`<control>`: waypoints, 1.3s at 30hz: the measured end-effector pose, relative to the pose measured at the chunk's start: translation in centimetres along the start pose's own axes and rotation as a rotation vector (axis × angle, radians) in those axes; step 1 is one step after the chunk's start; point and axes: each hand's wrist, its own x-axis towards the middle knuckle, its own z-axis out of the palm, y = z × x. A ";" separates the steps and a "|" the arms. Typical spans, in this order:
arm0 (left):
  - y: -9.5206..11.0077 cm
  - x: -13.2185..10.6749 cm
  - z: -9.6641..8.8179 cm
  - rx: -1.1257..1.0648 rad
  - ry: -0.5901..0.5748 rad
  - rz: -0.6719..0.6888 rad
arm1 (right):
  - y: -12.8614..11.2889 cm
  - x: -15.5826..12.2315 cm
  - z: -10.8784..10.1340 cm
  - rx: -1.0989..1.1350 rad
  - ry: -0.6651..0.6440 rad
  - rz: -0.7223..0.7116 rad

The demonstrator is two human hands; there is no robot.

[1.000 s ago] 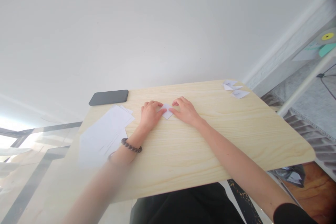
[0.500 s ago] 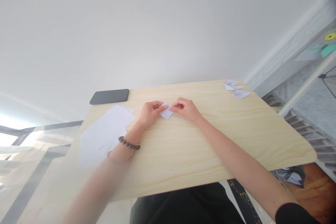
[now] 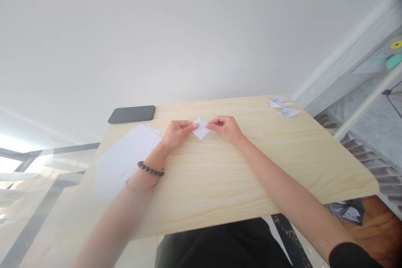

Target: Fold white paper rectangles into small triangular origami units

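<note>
The left hand [image 3: 177, 133] pinches the nine o'clock corner of a small, diamond-shaped piece of folded paper [image 3: 201, 132], and the right hand [image 3: 228, 128] pinches its three o'clock corner, thumbs uppermost. The hands are apart from one another, joined only by the paper, which is over the table [image 3: 216, 188]; whether it touches the wood cannot be told. The step in hand appears to be working a fold or opening the flaps. The next move seems to call for light, even pressure at both corners, so that the layers stay aligned without tearing.

Outward from the paper as the clock's centre, a dark beaded bracelet [image 3: 150, 169] circles the left wrist at eight o'clock. Between eight and nine lie loose white paper sheets [image 3: 122, 155], their near side partly covered by the left forearm [image 3: 116, 217]. Between nine and ten, a dark smartphone [image 3: 132, 114] lies by the table's edge. Between two and three, several folded paper pieces [image 3: 289, 112] lie close together near the far corner, too small to count surely. The wall [image 3: 194, 42] stands at twelve. Nothing blocks the fingers; the forearm limits reach to the sheets.
</note>
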 end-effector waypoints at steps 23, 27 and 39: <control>0.1 -0.2 -0.2 -0.123 -0.082 -0.021 | -0.7 -0.8 0.3 -0.052 -0.291 -0.025; 0.3 -0.1 -0.4 -0.157 -0.101 -0.031 | -0.6 -0.8 0.2 -0.026 -0.308 -0.059; 0.5 0.1 -0.1 -0.086 -0.026 -0.050 | -0.7 -1.0 0.7 -0.157 -0.276 -0.101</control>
